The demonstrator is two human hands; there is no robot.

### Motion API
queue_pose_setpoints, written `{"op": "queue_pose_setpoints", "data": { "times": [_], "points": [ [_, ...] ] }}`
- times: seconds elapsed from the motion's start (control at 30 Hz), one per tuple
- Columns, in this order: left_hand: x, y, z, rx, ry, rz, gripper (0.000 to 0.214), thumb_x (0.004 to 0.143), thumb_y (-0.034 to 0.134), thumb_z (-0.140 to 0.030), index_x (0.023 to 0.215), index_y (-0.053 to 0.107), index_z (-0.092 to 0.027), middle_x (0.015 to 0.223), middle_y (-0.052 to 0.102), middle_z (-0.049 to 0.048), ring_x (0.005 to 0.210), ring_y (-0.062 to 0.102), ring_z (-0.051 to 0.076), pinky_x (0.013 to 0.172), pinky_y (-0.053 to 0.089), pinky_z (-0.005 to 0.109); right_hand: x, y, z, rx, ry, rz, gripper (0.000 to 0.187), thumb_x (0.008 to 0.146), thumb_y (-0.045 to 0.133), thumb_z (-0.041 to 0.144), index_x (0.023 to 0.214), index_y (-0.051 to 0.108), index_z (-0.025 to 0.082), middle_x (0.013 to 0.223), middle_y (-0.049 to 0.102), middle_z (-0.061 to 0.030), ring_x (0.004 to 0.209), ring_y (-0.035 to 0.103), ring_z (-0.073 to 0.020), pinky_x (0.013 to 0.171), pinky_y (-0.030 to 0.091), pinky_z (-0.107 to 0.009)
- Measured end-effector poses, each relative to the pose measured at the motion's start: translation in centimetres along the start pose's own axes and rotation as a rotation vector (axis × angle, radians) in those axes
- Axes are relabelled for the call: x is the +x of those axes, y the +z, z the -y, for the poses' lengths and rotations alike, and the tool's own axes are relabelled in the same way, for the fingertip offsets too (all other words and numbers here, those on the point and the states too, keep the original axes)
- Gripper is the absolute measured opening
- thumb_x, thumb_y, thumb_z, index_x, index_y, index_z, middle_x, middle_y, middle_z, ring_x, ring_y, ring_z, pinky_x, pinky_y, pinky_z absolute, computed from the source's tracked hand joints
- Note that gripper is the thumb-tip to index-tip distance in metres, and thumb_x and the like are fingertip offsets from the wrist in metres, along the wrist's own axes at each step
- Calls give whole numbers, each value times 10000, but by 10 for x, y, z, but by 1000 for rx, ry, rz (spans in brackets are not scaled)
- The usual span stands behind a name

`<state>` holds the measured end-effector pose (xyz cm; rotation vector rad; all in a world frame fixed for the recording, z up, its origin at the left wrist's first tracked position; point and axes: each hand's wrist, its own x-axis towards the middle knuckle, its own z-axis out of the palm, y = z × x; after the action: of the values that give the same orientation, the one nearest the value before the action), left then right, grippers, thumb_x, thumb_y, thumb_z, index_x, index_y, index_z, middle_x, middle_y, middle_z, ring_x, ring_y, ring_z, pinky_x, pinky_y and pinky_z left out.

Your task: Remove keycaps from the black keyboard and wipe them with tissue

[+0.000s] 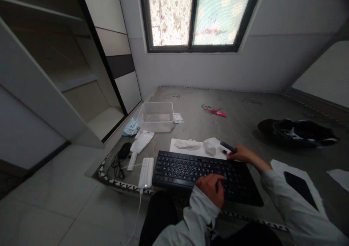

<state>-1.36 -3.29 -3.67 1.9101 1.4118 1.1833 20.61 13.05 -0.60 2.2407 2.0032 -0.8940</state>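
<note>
A black keyboard lies at a slant near the front edge of the grey-covered surface. My left hand rests on its lower middle keys, fingers bent, with a gap between thumb and forefinger. Past the keyboard's far right side, my right hand is closed around a dark, slim, marker-like stick, its free end pointing left. Near that stick sits a small black piece. Crumpled white tissue and a flatter tissue lie on a white sheet behind the keyboard.
To the left are a white power strip, a black cabled mouse, a clear plastic bin and a blue packet. A red item lies farther back. On the right are a dark cap and a black phone-like slab.
</note>
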Motion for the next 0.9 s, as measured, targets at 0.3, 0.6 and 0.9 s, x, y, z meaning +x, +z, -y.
{"op": "queue_pose_setpoints", "data": {
  "times": [0.3, 0.6, 0.9],
  "points": [
    [0, -4, -1, -31, -1, 18, 266, 768, 541, -107, 918, 687, -271, 862, 718, -40, 672, 619, 125, 657, 464, 253, -10, 4, -23, -63, -27, -188, 272, 747, 649, 364, 865, 755, 143, 768, 724, -116, 762, 679, -293, 597, 433, -300],
    [-1, -6, -2, -48, 6, 22, 263, 771, 534, -104, 904, 693, -265, 852, 711, -36, 665, 608, 120, 656, 465, 243, -30, 4, -26, 11, -105, -321, 271, 770, 612, 373, 924, 736, 189, 924, 733, -91, 881, 671, -295, 699, 461, -327],
    [2, -3, 2, -54, 42, 20, 286, 767, 503, -73, 876, 707, -242, 849, 714, -21, 654, 611, 117, 646, 479, 235, -42, 9, -16, 29, -131, -421, 249, 762, 647, 375, 886, 723, 172, 884, 731, -90, 853, 668, -270, 708, 438, -307]
  ]
}}
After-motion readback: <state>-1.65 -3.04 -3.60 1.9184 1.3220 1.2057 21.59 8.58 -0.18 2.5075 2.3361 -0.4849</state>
